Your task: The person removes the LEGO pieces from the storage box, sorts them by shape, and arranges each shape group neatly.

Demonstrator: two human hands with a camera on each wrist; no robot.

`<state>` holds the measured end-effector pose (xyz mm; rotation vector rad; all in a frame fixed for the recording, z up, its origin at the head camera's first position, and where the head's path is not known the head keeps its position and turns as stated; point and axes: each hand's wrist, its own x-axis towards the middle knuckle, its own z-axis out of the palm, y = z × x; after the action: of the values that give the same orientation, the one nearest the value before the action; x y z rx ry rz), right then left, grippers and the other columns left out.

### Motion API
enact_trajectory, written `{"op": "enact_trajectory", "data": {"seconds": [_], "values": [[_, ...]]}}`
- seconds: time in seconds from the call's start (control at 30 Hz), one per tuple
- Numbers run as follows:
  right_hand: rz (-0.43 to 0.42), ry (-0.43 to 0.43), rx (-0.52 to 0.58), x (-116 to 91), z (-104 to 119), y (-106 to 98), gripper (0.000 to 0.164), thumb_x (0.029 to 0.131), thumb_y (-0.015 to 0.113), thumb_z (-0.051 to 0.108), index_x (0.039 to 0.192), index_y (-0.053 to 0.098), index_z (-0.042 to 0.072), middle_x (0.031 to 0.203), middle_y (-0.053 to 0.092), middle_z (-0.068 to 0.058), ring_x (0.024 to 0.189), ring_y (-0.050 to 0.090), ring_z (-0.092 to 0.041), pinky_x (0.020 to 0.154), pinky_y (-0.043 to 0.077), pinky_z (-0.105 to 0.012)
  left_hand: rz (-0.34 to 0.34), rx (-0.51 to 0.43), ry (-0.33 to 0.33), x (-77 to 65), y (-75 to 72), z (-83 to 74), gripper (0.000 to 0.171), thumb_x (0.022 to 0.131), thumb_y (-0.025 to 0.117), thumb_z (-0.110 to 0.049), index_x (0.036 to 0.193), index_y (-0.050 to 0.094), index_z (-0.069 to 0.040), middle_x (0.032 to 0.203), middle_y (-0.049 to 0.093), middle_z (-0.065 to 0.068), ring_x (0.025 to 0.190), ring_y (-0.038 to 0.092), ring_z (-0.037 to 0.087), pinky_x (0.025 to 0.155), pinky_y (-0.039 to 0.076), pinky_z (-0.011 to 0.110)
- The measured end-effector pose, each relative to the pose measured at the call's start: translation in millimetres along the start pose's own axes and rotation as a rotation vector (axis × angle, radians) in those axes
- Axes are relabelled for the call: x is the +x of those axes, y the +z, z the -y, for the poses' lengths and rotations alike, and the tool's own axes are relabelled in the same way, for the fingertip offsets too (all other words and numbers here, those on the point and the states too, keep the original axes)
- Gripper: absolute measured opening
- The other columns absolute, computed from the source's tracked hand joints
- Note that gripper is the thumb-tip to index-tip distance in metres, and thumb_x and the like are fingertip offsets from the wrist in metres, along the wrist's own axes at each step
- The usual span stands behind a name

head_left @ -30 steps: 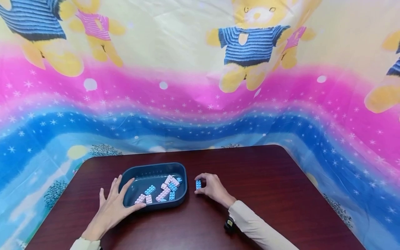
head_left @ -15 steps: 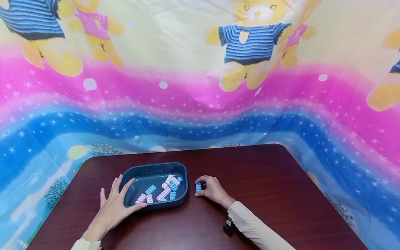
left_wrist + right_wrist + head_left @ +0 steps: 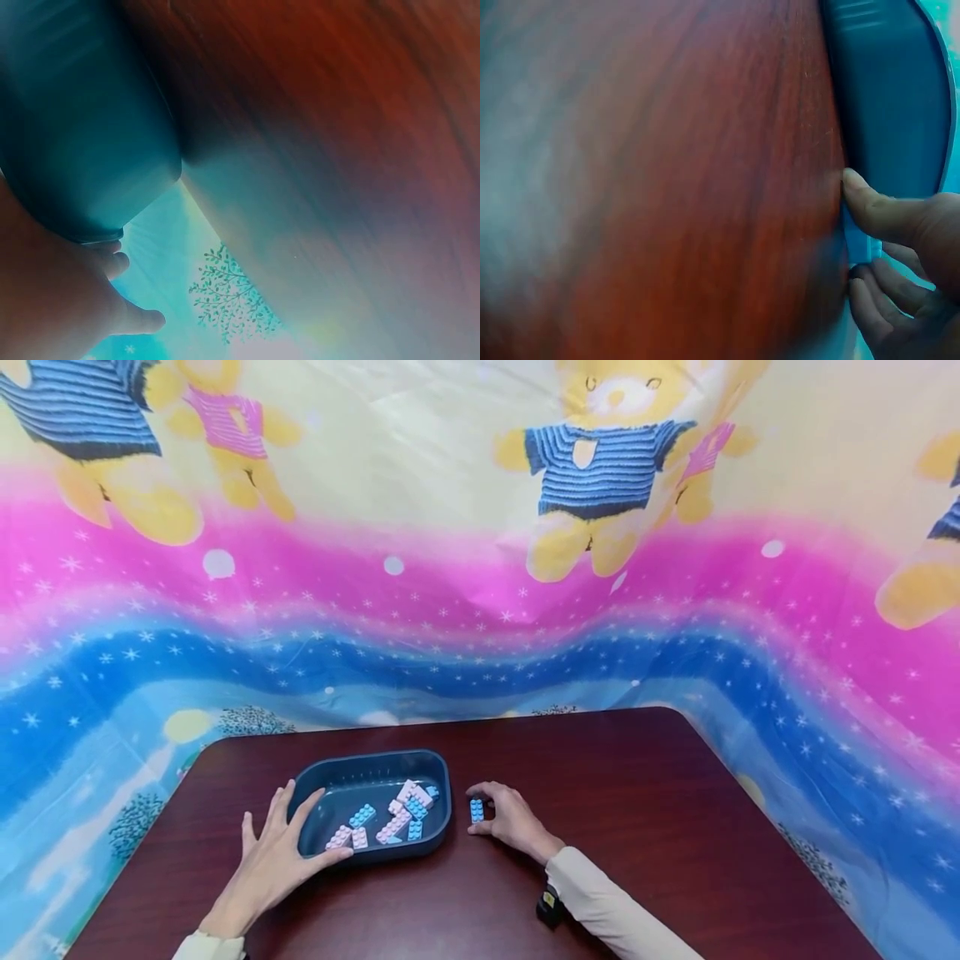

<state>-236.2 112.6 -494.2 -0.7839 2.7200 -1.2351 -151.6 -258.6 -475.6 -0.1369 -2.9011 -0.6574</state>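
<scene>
In the head view, my left hand [image 3: 262, 860] rests on the left end of a dark blue-grey tray [image 3: 441, 839]. Its fingers are spread, with the thumb along the near rim. Pink and blue toy building bricks [image 3: 393, 825] lie inside, mostly toward the right end. Right of the tray, a blue building brick [image 3: 476, 811] stands on the table, studs up. My right hand [image 3: 517, 822] is around it, thumb on the near side and fingers on the far side, with slight gaps showing. The right wrist view shows this blue brick [image 3: 862, 238] between thumb and fingers, partly hidden.
A dark red-brown wooden table [image 3: 637, 777] with rounded far corners carries everything. Behind and beside it hangs a colourful curtain [image 3: 465, 577] printed with teddy bears. A small black device [image 3: 550, 906] sits under my right wrist, at the cream sleeve.
My right hand has lowered the blue brick slightly toward me onto the table, and its thumb and fingers have parted a little from it. My left hand and the tray have stayed in place.
</scene>
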Motion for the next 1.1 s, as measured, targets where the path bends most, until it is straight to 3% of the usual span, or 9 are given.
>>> {"op": "enact_trajectory", "data": {"seconds": [0.2,0.3,0.43,0.77,1.1], "values": [[-0.066,0.040,0.047,13,18,-21,0.068,0.090,0.088,0.025,0.147,0.058,0.002,0.149,0.056,-0.017,0.131,0.058,-0.040,0.106,0.053,-0.054,-0.004,0.011,-0.003,0.4,0.8,3.4,0.103,0.081,0.080,-0.068,0.159,0.043,-0.012,0.168,0.016,0.033,0.150,0.016,0.060,0.112,-0.003,0.086],[-0.108,0.038,0.073,27,35,-31,0.068,0.092,0.086,0.030,0.148,0.058,0.004,0.150,0.057,-0.015,0.133,0.057,-0.042,0.107,0.051,-0.055,-0.004,0.013,-0.006,-0.2,0.2,4.4,0.103,0.081,0.080,-0.068,0.159,0.042,-0.012,0.168,0.015,0.033,0.150,0.016,0.060,0.112,-0.003,0.086],[-0.091,0.017,0.090,44,57,-32,0.069,0.093,0.085,0.033,0.150,0.057,0.004,0.150,0.059,-0.014,0.135,0.056,-0.039,0.109,0.050,-0.053,0.004,0.006,-0.010,-0.3,-0.2,3.5,0.104,0.081,0.080,-0.068,0.160,0.042,-0.013,0.169,0.015,0.033,0.151,0.015,0.059,0.112,-0.003,0.085],[-0.013,-0.039,0.115,70,87,0,0.058,0.094,0.083,0.022,0.145,0.063,0.003,0.145,0.063,-0.015,0.132,0.062,-0.034,0.107,0.053,-0.047,0.003,-0.002,-0.019,0.3,1.3,0.8,0.104,0.080,0.079,-0.069,0.160,0.042,-0.013,0.169,0.015,0.032,0.151,0.015,0.059,0.113,-0.002,0.085],[0.062,0.014,0.109,84,98,36,0.055,0.093,0.085,0.020,0.141,0.066,0.000,0.137,0.069,-0.015,0.128,0.064,-0.030,0.105,0.055,-0.041,-0.005,0.001,-0.014,1.4,1.3,2.5,0.104,0.081,0.079,-0.069,0.160,0.042,-0.013,0.169,0.016,0.033,0.151,0.016,0.058,0.113,-0.001,0.085]]}}
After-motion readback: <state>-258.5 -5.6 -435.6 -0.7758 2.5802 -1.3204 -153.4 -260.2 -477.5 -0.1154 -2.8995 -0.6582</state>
